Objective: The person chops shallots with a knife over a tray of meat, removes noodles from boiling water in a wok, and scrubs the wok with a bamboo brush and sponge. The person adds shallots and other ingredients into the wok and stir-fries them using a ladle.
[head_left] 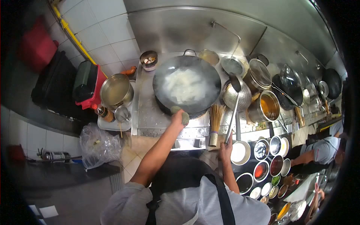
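A large dark wok [161,93] stands on the stove, with steaming pale food [183,86] in it. At its near rim my left hand [178,118] is closed around a folded greenish cloth [185,117], pressed against the wok's edge. My right hand [225,150] grips the long handle of a ladle [233,114]. The ladle's dark bowl hangs over a perforated metal strainer [243,96], apart from the wok; whether it touches the strainer I cannot tell. Beside the ladle lies a bamboo wok brush [216,120].
On the left are a steel pot [131,93], a sauce bottle [106,114] and a plastic bag [98,144]. A pot of brown liquid [258,112] stands right of the strainer. Several bowls of seasonings, including a red one [261,171], crowd the right. A co-worker [324,150] stands farther right.
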Action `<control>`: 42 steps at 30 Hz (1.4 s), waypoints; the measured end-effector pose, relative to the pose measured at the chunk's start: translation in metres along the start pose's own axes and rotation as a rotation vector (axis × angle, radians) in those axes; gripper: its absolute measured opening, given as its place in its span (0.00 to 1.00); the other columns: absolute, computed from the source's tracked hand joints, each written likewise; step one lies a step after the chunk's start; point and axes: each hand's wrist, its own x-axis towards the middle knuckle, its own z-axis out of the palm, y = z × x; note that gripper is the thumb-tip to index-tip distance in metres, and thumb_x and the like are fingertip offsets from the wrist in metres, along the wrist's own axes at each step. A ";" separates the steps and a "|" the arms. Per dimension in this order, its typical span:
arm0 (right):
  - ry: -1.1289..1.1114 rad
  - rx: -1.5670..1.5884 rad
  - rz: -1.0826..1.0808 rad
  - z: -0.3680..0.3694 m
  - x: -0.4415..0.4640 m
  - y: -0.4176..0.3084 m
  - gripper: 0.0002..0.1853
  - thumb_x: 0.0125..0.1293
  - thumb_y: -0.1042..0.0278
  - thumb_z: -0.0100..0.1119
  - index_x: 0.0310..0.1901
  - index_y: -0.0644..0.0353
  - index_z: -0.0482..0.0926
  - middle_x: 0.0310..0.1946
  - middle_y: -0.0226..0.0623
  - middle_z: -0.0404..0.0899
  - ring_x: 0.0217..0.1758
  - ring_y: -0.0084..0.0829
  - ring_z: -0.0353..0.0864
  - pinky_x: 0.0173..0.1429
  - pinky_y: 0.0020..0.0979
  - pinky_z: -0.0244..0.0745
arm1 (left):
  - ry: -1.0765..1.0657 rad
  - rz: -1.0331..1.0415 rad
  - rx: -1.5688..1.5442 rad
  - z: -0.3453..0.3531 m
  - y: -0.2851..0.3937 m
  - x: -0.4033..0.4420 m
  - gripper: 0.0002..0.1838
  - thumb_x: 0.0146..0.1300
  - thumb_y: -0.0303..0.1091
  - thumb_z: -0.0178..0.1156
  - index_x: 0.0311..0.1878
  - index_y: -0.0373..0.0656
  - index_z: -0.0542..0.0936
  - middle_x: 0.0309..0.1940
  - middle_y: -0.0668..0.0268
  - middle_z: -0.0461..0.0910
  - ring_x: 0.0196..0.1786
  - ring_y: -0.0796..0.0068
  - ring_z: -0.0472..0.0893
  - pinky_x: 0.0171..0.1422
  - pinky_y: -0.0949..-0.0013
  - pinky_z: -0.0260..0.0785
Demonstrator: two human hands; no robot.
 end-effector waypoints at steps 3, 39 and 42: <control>-0.118 0.066 0.048 -0.009 0.015 -0.040 0.40 0.60 0.82 0.50 0.76 0.57 0.52 0.48 0.49 0.79 0.34 0.33 0.81 0.38 0.29 0.79 | -0.045 0.079 0.091 -0.007 -0.014 0.012 0.16 0.54 0.41 0.63 0.46 0.51 0.73 0.36 0.62 0.77 0.34 0.63 0.79 0.31 0.56 0.71; -0.911 0.924 0.835 0.060 0.094 -0.160 0.34 0.69 0.78 0.45 0.73 0.39 0.51 0.22 0.23 0.63 0.15 0.15 0.60 0.16 0.20 0.60 | 0.142 -0.141 -0.141 -0.115 0.054 -0.273 0.19 0.63 0.43 0.60 0.53 0.43 0.77 0.39 0.62 0.81 0.37 0.69 0.82 0.36 0.61 0.79; -0.920 0.829 0.784 0.044 0.078 -0.176 0.36 0.66 0.80 0.44 0.74 0.41 0.51 0.22 0.24 0.63 0.15 0.16 0.60 0.15 0.21 0.60 | 0.119 -0.125 -0.099 -0.106 0.060 -0.267 0.18 0.63 0.43 0.61 0.52 0.43 0.77 0.37 0.64 0.81 0.36 0.70 0.82 0.36 0.64 0.78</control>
